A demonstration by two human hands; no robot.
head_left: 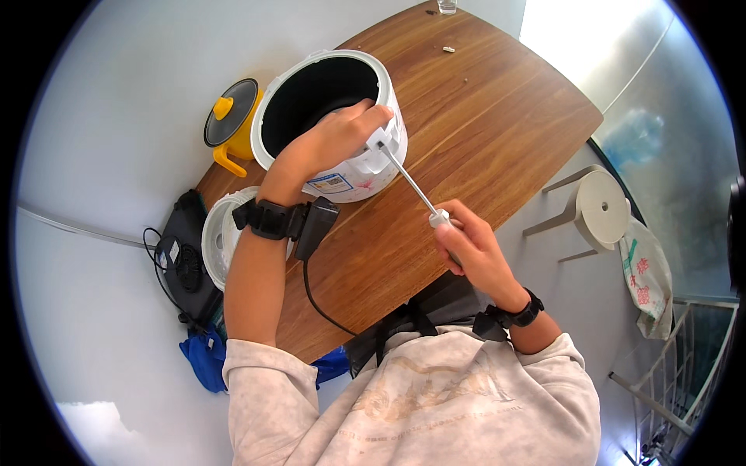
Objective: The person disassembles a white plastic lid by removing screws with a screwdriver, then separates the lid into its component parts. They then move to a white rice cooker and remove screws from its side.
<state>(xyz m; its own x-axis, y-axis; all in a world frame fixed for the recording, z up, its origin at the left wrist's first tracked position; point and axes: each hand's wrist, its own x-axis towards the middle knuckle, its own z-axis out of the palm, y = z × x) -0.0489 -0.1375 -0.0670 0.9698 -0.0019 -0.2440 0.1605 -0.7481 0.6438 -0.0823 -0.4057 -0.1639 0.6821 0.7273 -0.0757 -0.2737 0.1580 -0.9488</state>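
Observation:
A white rice cooker body (395,113) with a dark inside stands lidless on the wooden table, tilted in the view. My left hand (339,140) holds it by the near rim, the fingers reaching over into the opening and partly hidden there. In my right hand (472,242) is a screwdriver (410,181) with a long metal shaft and a pale handle. Its tip meets a small dark recess in the cooker's outer wall, just below the rim and close to my left hand. Whether the tip sits on a screw is too small to tell.
Left of the cooker stands a yellow pot (241,144) with a dark lid. A round, whitish translucent container (220,225) lies beneath my left forearm, next to a black device (186,260) with a cable. A beige stool (602,208) stands right of the table (497,101); a glass (447,7) is at its far edge.

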